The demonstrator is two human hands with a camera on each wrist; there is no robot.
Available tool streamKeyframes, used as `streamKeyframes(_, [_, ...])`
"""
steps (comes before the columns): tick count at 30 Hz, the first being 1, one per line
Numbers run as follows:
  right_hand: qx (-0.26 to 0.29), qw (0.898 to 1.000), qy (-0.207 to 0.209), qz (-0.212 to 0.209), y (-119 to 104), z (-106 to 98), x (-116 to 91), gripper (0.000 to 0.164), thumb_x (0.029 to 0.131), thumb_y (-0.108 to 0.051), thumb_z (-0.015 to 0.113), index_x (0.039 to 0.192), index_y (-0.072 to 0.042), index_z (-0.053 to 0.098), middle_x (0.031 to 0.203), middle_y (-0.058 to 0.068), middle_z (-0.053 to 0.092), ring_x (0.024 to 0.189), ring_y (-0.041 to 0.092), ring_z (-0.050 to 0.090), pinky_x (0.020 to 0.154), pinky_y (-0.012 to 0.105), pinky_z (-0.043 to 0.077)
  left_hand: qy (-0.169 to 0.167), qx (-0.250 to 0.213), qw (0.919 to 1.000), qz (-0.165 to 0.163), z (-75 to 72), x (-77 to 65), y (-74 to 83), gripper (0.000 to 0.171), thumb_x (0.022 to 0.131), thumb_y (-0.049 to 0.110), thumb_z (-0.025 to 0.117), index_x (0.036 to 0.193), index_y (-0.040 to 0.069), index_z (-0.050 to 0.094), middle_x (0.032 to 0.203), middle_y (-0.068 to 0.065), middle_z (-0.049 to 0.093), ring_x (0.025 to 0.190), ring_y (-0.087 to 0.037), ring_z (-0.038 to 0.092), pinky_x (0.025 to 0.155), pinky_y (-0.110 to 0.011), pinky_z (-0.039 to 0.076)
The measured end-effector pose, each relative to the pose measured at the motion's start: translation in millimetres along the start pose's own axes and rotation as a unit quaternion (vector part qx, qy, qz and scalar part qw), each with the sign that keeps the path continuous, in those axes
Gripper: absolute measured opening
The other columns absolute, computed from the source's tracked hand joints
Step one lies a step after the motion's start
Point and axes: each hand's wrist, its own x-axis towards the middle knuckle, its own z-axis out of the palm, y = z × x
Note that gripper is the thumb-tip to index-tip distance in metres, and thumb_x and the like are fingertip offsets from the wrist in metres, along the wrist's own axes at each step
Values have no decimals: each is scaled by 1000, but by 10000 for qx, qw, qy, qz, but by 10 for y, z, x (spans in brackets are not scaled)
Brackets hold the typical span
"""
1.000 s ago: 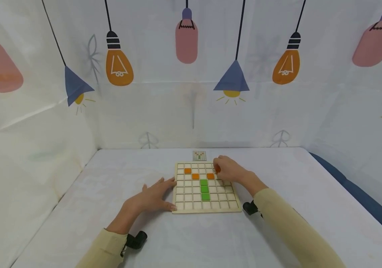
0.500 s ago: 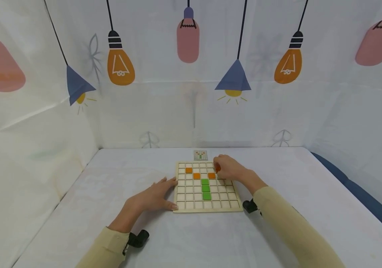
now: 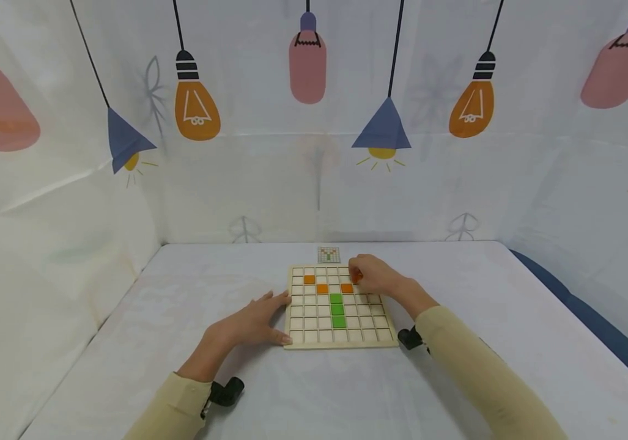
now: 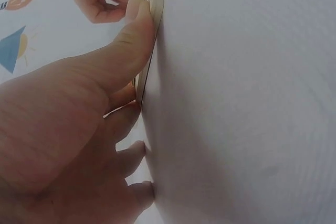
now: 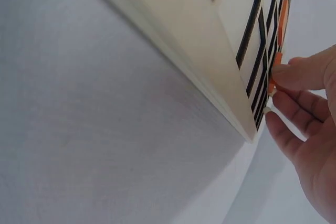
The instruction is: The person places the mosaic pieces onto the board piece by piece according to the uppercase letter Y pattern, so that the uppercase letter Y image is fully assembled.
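Observation:
A wooden grid board [image 3: 341, 344] lies on the white table with orange tiles [image 3: 321, 289] and green tiles [image 3: 337, 309] in some of its squares. My left hand [image 3: 253, 321] rests at the board's left edge, fingers spread; in the left wrist view its thumb [image 4: 134, 40] touches the board's rim. Over the board's far right part, my right hand [image 3: 376, 276] pinches an orange tile [image 5: 277, 61] between thumb and fingers. That tile sits at the board's surface in the right wrist view. From the head, the hand partly hides it and the squares beneath.
Just behind the board lies a small card [image 3: 328, 255] printed with a coloured grid pattern. White cloth walls with printed lamps enclose the table [image 3: 314, 397] at the back and sides. A blue strip [image 3: 583, 311] runs past the table's right edge.

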Motion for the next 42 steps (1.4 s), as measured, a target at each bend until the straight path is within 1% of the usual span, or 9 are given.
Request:
streamKeyframes(5, [-86, 9999, -41, 98, -28, -10, 7, 29, 80, 14, 55, 88, -13, 64, 89, 3, 62, 82, 18, 50, 81, 36, 49, 8, -31, 10000, 9, -2, -8, -12, 93, 79, 42, 81, 155, 13, 36, 165, -3, 28, 156, -33, 11, 125, -56, 9])
streamKeyframes(9, [-114, 9999, 49, -5, -45, -32, 0, 31, 80, 17, 53, 87, -10, 64, 87, 4, 62, 82, 20, 52, 81, 38, 50, -4, -5, 10000, -12, -5, -9, -9, 93, 80, 44, 81, 155, 14, 35, 165, -2, 28, 156, -32, 10, 126, -56, 9])
streamKeyframes(12, [-137, 9998, 118, -60, -44, -32, -7, 29, 81, 17, 53, 88, -9, 65, 88, 5, 63, 84, 21, 56, 83, 41, 52, -7, -4, 10000, -19, -5, -9, -4, 93, 79, 44, 80, 155, 15, 35, 165, -2, 28, 156, -32, 10, 126, -56, 9])
streamKeyframes(15, [-146, 9998, 159, -22, -42, -27, -11, 26, 82, 15, 56, 88, -8, 65, 89, 6, 65, 88, 21, 59, 86, 43, 53, -8, -13, 10000, -11, -9, -12, 2, 94, 79, 45, 80, 155, 15, 35, 165, -2, 28, 156, -32, 10, 126, -56, 8])
streamKeyframes(20, [-69, 9997, 209, 53, -38, -32, -11, 26, 82, 15, 56, 86, -9, 67, 89, 5, 65, 88, 22, 60, 86, 44, 54, -3, -18, 10000, 12, -14, -14, 3, 93, 79, 44, 81, 155, 15, 36, 165, -2, 28, 156, -32, 10, 126, -56, 8])
streamKeyframes(25, [-3, 9995, 258, 185, -43, -34, -25, 26, 85, 13, 58, 85, -11, 69, 88, 4, 65, 90, 22, 62, 86, 43, 54, 15, -26, 10000, 17, -2, -6, -11, 93, 79, 45, 81, 155, 16, 36, 165, -1, 28, 157, -31, 10, 125, -56, 8])
streamKeyframes(31, [-61, 9995, 298, 124, -54, -29, -50, 24, 86, 10, 60, 83, -11, 70, 87, 3, 65, 88, 21, 62, 83, 42, 55, -7, 23, 10000, 19, 18, -10, -25, 92, 80, 45, 80, 155, 16, 35, 165, -1, 27, 157, -31, 10, 125, -57, 9])
streamKeyframes(37, [0, 9993, 248, 289, -43, -16, -56, 20, 89, 6, 61, 85, -11, 70, 90, 5, 65, 87, 19, 60, 83, 39, 55, -17, -15, 10000, 21, 13, -18, -10, 92, 80, 45, 80, 155, 16, 35, 165, -1, 27, 157, -31, 10, 125, -57, 8])
streamKeyframes(42, [49, 9997, 181, 176, -36, -13, -69, 16, 90, 1, 65, 85, -14, 70, 89, 3, 63, 84, 16, 57, 80, 36, 53, -1, -3, 10000, 12, 16, -15, -26, 93, 80, 45, 80, 155, 16, 35, 165, -1, 27, 157, -31, 10, 125, -56, 9])
